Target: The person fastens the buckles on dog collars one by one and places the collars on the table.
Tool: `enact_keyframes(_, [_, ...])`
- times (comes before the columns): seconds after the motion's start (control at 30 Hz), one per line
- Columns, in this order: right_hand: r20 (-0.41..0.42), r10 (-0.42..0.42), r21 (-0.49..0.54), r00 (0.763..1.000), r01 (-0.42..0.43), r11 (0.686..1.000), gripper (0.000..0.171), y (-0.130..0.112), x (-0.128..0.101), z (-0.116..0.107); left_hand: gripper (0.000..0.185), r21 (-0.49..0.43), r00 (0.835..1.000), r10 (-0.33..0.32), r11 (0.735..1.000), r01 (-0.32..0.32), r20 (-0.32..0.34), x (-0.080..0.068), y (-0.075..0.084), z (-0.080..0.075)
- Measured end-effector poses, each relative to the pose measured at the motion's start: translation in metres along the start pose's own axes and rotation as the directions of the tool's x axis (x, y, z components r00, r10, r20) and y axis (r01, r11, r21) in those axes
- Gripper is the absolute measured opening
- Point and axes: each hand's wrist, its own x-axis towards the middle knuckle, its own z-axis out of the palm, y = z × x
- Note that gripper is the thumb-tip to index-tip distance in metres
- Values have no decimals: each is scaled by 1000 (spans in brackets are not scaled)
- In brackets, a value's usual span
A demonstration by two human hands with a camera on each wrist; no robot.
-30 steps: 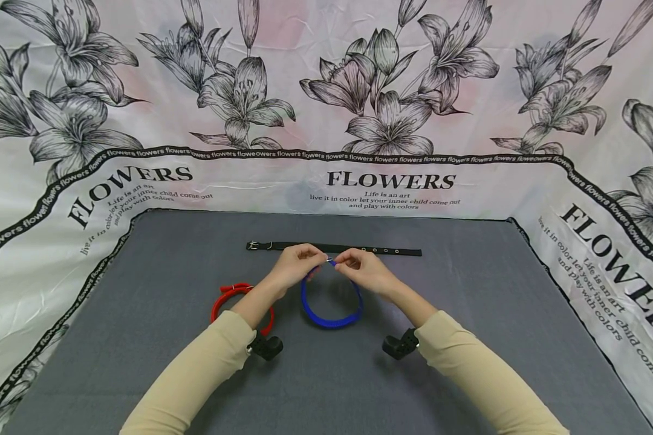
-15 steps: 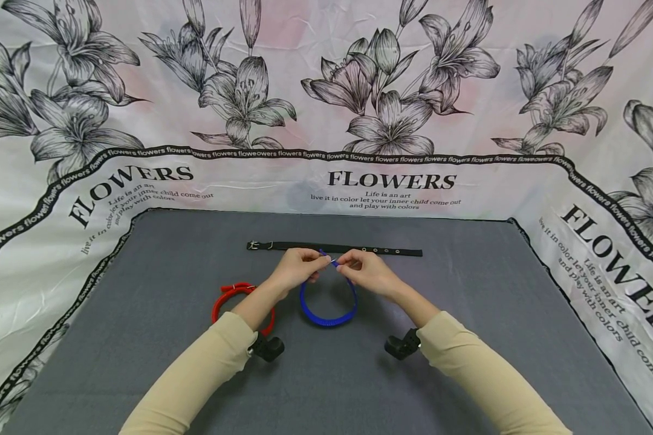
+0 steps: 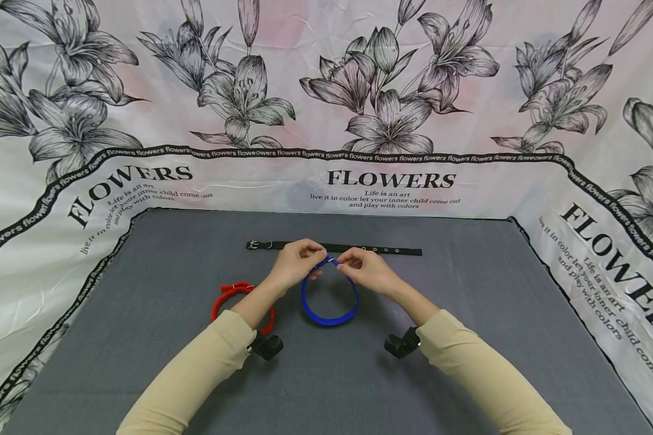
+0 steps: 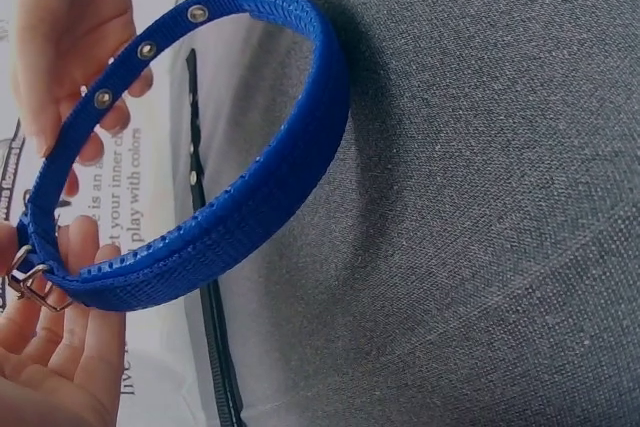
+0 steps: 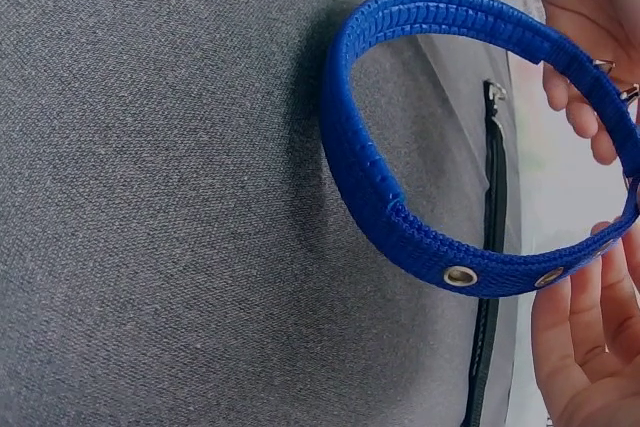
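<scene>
A blue padded collar [image 3: 331,322] with metal eyelets and a buckle [image 4: 32,277] is bent into a loop between both hands, just above the grey cloth. My left hand [image 3: 295,266] pinches it by the buckle end. The strap's eyelet end is pinched by my right hand [image 3: 367,270], close to the left fingertips. In the left wrist view the strap meets the metal buckle, and the fingers partly hide how far it runs through. The right wrist view shows the eyelets [image 5: 460,276] above the right hand's fingers.
Behind the hands a black collar [image 3: 392,251] lies stretched out flat. A red collar [image 3: 216,308], coiled into a ring, lies left of the blue one, partly under the left forearm. Grey cloth [image 3: 468,290] covers the table, and a flower-printed sheet [image 3: 272,181] hangs around it.
Half a second ago a blue strap tip stuck up above the left fingers; now the left fingers are on it, slightly higher. The right hand has shifted only slightly.
</scene>
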Motion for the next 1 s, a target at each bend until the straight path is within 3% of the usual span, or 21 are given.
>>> enact_keyframes(0.53, [6,-19,84,1000,18,996,29,-6,4,4,21,-2,998,-16,1000,16,58,1,0,-1])
enact_keyframes(0.83, [10,4,113,1000,-5,994,26,-9,2,4,27,-61,998,-34,998,31,-46,2,-3,-3])
enact_keyframes(1.0, [10,19,145,1000,-20,989,27,-10,1,4,28,-109,996,-62,993,54,-67,3,-4,-4])
